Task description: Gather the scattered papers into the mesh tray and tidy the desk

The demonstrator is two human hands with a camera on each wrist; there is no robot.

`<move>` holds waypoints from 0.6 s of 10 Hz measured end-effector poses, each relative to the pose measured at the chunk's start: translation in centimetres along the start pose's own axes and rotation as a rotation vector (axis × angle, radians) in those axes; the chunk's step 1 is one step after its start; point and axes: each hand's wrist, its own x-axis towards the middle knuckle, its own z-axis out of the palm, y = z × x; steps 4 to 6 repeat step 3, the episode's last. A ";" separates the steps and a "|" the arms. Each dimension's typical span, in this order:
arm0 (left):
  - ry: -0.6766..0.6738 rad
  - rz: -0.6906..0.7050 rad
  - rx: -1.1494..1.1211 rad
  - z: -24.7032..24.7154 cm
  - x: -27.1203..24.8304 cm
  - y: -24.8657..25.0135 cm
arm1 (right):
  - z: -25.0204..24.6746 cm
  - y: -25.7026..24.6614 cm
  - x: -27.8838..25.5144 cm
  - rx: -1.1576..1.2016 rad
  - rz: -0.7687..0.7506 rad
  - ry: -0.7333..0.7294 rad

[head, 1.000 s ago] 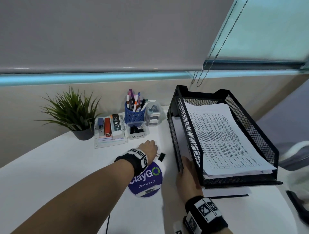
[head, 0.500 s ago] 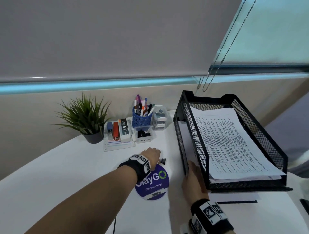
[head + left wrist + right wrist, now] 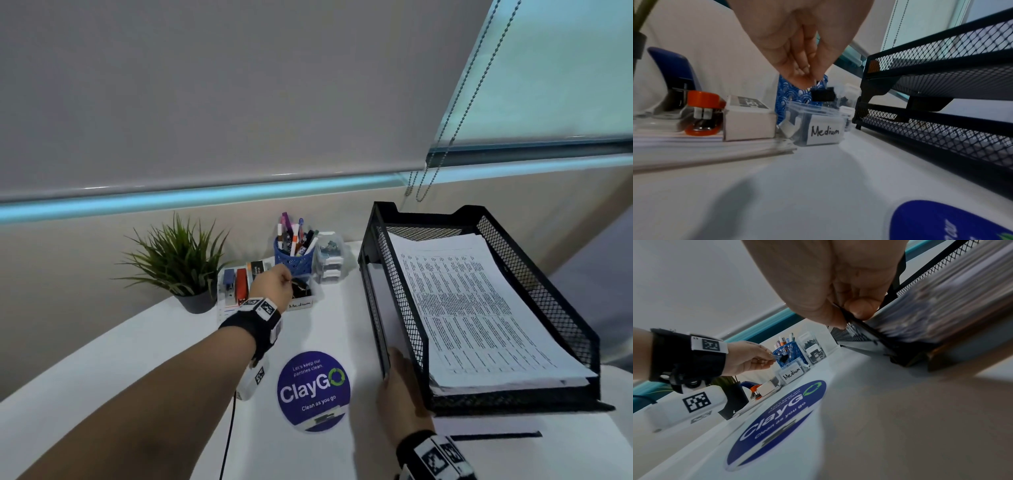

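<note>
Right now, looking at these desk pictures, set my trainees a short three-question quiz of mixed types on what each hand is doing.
1. True or false: the left hand pinches a black binder clip above the clear box labelled "Medium".
2. Multiple choice: the right hand grips which part of the mesh tray? A) its far rim B) its near left corner C) the papers inside
3. Fill in: the round sticker on the desk reads "____ as you go".

Key: 1 true; 2 B; 3 Clean
</note>
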 end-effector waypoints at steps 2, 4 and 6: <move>-0.084 -0.013 0.120 0.9 0.1 -0.3 | -0.5 0.3 -1.3 0.091 0.003 0.219; -0.068 0.034 0.162 0.6 -0.5 -0.5 | -0.9 0.8 -2.2 -0.060 -0.028 0.286; -0.068 0.034 0.162 0.6 -0.5 -0.5 | -0.9 0.8 -2.2 -0.060 -0.028 0.286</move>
